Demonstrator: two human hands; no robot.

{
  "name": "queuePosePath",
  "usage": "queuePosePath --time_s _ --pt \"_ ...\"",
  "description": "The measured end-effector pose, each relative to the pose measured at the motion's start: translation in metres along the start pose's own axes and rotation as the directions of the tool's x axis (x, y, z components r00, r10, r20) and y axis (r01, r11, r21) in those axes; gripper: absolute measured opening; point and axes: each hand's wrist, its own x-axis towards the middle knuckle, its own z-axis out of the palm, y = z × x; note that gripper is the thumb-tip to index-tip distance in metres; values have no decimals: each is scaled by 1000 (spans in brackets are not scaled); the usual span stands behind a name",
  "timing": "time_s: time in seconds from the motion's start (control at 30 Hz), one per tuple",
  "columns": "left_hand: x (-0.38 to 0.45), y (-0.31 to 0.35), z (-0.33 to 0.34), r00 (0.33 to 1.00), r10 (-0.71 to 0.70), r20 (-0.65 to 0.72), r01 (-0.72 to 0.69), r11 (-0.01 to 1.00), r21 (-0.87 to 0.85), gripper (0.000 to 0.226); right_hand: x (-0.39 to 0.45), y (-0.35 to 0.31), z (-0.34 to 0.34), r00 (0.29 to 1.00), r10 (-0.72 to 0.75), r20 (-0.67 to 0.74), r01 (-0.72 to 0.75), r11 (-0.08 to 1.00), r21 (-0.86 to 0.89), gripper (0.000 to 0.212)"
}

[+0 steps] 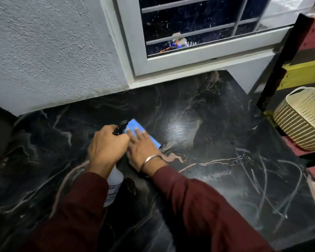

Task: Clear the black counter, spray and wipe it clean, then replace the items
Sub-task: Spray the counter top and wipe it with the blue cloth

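The black marble counter (pixel 216 160) with pale veins fills the lower view. My left hand (pixel 105 148) is shut around the neck of a white spray bottle (pixel 115 184) with a black trigger head, held just above the counter. My right hand (pixel 142 150), with a metal bangle at the wrist, lies flat with fingers spread on a blue cloth (pixel 144 131) pressed onto the counter's middle. The two hands touch side by side. A wet, shiny patch shows on the stone just right of the cloth.
A rough grey wall (pixel 44 51) and a white-framed window (pixel 189 57) border the counter's far side. Off the right edge stands a cream plastic basket (pixel 302 120) on red, black and yellow striped steps. The counter's right edge drops off near the basket.
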Motion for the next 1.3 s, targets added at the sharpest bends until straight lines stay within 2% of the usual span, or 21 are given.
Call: queuePosePath --time_s 0.07,0.13,0.2,0.23,0.3,0.37,0.43,0.47,0.53,0.6,0.63,0.7,0.77,0.83,0.9,0.93,1.0,1.07,1.13,1.2,1.3 --pt "1 4 1 1000 1 -1 -1 1000 -10 11 -20 -11 10 978 -210 -1 210 976 53 50" --pt "-1 10 3 1000 4 7 -4 1000 -21 11 -26 22 3 976 -215 -34 217 975 50 50" --pt "-3 15 4 1000 7 17 -7 1000 -30 12 -25 80 -6 992 29 -125 -27 1000 16 55" --pt "-4 17 5 1000 8 23 -8 999 -33 13 -29 116 -12 964 210 -163 -209 978 23 55" --pt "-3 17 7 1000 15 26 -14 999 -37 14 -55 185 -16 838 518 -170 -517 854 58 55" --pt "-2 18 10 999 25 35 -24 999 -39 14 -87 224 -18 713 685 -151 -678 728 101 55" --pt "-3 22 17 998 34 57 -31 999 -45 14 -92 221 -14 671 724 -162 -720 688 93 57" --pt "-4 24 20 997 37 69 -34 998 -45 13 -85 202 -11 699 695 -170 -691 717 90 59" --pt "-9 33 31 994 57 91 -53 998 -38 12 -70 150 -1 809 562 -171 -552 827 104 61" --pt "-10 36 34 995 56 81 -54 998 -35 12 -62 81 11 936 317 -151 -309 948 73 61" --pt "-11 39 35 996 55 76 -52 998 -36 13 -68 52 16 974 178 -142 -174 984 40 59" --pt "-11 45 37 995 70 70 -68 997 -29 14 -92 25 27 990 -59 -131 65 997 48 52" --pt "-14 54 39 992 96 78 -95 995 -19 15 -118 42 27 981 -168 -100 174 983 63 50" --pt "-16 62 43 989 112 99 -112 994 -14 14 -129 87 22 989 -110 -102 113 993 23 53" --pt "-20 71 48 983 141 120 -140 990 -15 14 -133 153 16 986 112 -121 -117 992 -36 57" --pt "-21 75 50 980 159 123 -158 987 -18 14 -137 188 12 958 256 -128 -262 965 -31 60" --pt "-24 83 54 974 186 127 -184 983 -26 14 -153 245 4 838 530 -133 -524 848 79 62" --pt "-27 92 58 971 203 129 -199 979 -40 15 -170 267 1 707 691 -150 -674 723 152 56" --pt "-30 103 65 966 216 139 -210 976 -57 15 -181 246 6 659 727 -194 -709 686 162 55" --pt "-33 114 74 960 230 160 -222 973 -65 14 -191 198 14 744 622 -245 -608 782 140 57" --pt "-39 132 88 945 269 187 -260 963 -74 13 -205 136 22 898 391 -201 -360 916 176 54"
